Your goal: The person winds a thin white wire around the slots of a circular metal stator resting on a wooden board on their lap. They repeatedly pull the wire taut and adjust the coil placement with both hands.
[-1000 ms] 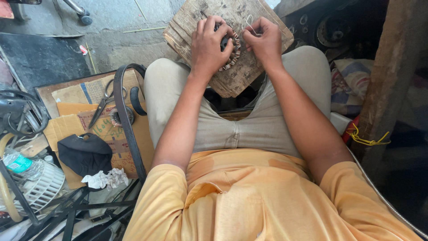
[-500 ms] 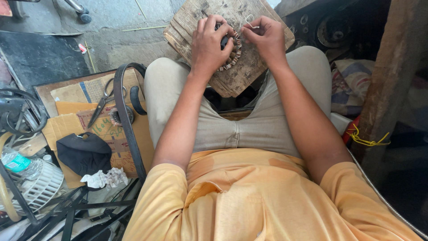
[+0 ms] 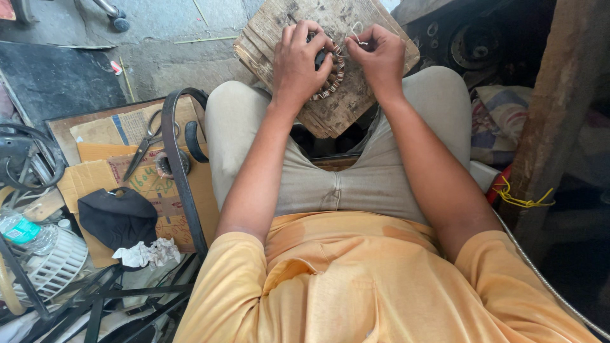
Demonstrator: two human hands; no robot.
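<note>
At the top middle of the frame my left hand (image 3: pixel 304 58) is curled over a ring (image 3: pixel 332 75) of banded coils, fingers closed on its edge and pressing it down onto the worn wooden board (image 3: pixel 346 105) that rests across my knees. My right hand (image 3: pixel 380 56) sits just beside it, thumb and fingertips pressed together in a pinch on a thin pale wire (image 3: pixel 356 30) that loops up from the ring. The board sits tilted across my knees, so I judge it could rock or slide if I bear down unevenly, and the ring would skid out from under my fingers. The wire looks fine enough that a sharp tug could snap it or pull it loose from the coils, and a slip of the pinch could let it spring back. Off to the left of the frame, well apart from my hands, scissors (image 3: pixel 145 143) lie on flattened cardboard (image 3: pixel 95 171) near a dark strap (image 3: pixel 176 171) and a black cloth (image 3: pixel 117 217); I would have to reach across for them, which could upset the board.
</note>
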